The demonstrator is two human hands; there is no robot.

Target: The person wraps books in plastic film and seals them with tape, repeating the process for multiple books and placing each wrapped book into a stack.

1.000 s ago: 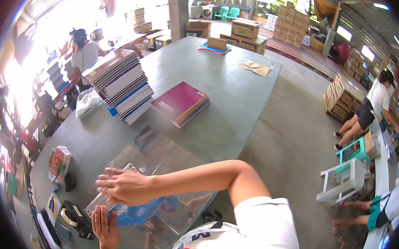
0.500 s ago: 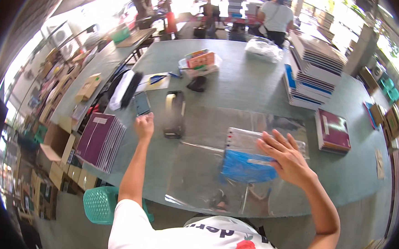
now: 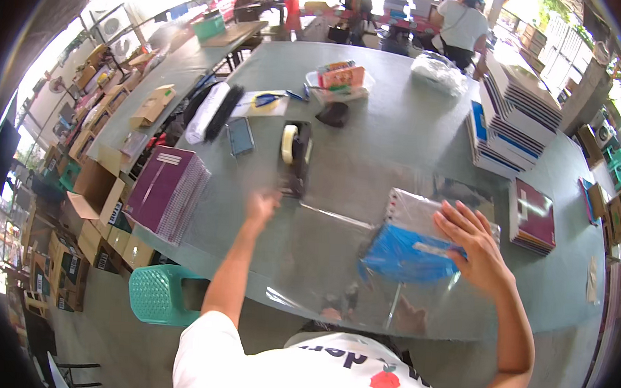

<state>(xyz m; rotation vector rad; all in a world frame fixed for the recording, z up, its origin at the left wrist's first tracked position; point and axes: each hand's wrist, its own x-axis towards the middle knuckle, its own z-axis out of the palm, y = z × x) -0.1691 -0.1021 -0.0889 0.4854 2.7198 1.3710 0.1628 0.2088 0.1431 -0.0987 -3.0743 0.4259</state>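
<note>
A blue and white spiral notebook (image 3: pixel 410 251) lies in clear plastic on a clear plastic sheet (image 3: pixel 328 259) spread over the table. My right hand (image 3: pixel 473 239) rests flat on its right side, fingers stretched out and holding nothing. My left hand (image 3: pixel 261 209) is just below the near end of a black tape dispenser (image 3: pixel 296 168), which carries a roll of pale tape. Motion smears its fingers, so whether anything is between them cannot be made out. A phone (image 3: pixel 241 137) lies left of the dispenser.
Purple notebooks (image 3: pixel 161 188) are stacked at the left, maroon books (image 3: pixel 534 215) at the right. Behind those rises a tall pile of books (image 3: pixel 510 128). A plastic tub (image 3: pixel 338 85) stands at the back. A green stool (image 3: pixel 158 295) is by the near edge; a person (image 3: pixel 461 29) sits beyond the table.
My left hand has come away from the phone toward the dispenser's near end. My right hand stays on the notebook. The whole view has shifted somewhat.
</note>
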